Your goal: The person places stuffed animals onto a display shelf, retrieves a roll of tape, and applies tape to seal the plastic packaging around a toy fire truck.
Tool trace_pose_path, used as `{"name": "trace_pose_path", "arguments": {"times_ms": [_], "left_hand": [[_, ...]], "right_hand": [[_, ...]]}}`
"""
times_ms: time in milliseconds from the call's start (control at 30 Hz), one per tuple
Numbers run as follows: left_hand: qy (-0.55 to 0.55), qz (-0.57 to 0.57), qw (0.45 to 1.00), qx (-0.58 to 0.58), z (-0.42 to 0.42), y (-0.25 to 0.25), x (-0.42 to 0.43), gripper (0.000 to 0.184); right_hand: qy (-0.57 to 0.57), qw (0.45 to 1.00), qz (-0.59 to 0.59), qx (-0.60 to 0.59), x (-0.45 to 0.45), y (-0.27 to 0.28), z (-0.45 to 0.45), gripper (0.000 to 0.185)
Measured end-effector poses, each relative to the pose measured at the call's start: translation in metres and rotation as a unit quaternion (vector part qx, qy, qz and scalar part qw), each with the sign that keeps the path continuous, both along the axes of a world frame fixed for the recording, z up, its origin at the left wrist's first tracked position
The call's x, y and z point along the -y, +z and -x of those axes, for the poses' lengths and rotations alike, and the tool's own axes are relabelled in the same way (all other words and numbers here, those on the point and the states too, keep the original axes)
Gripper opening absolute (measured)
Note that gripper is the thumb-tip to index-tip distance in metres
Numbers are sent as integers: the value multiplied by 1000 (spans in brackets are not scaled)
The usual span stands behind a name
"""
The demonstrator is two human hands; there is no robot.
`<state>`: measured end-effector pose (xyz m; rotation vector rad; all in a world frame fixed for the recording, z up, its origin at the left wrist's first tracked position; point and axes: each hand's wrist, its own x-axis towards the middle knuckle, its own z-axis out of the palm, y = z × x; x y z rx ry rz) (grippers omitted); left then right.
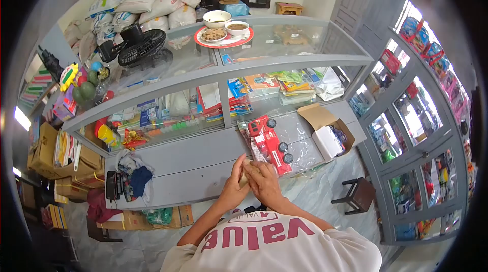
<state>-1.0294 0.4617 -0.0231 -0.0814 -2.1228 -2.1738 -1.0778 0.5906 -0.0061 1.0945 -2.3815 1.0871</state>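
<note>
My left hand [236,183] and my right hand [263,179] are together at the near edge of the grey counter ledge [193,173]. Their fingers are closed around a small pale object, mostly hidden by the hands, so I cannot make out what it is. Just beyond my hands lies a red toy truck [273,151] with black wheels on its side, on clear plastic wrapping [300,142]. To the right of the wrapping stands an open cardboard box [328,132] with a white inner part and dark items inside.
A glass display case [222,97] rises behind the ledge, with a black fan [142,48] and a food tray [223,43] on top. Dark cloth [140,180] lies on the left. A brown stool [358,196] stands right, near glass-door cabinets [422,155].
</note>
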Motion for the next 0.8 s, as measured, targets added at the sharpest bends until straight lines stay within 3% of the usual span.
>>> {"name": "trace_pose_path", "arguments": {"times_ms": [167, 267, 333, 567, 633, 800], "left_hand": [[-17, -30, 999, 14, -6, 0, 9, 76], [-29, 32, 999, -9, -8, 5, 13, 76], [-2, 139, 989, -56, -9, 5, 17, 74], [-7, 57, 998, 6, -14, 16, 25, 75], [21, 167, 985, -38, -15, 12, 29, 76], [35, 168, 983, -59, -15, 16, 35, 77]], "right_hand": [[10, 1000, 12, 10, 10, 2, -14, 34], [-20, 998, 33, 58, 15, 13, -18, 33], [-19, 997, 34, 60, 17, 13, -17, 34], [-6, 999, 32, 21, 29, 9, -16, 33], [-4, 998, 42, 40, 33, 13, -17, 31], [25, 997, 50, 54, 35, 11, -14, 23]]}}
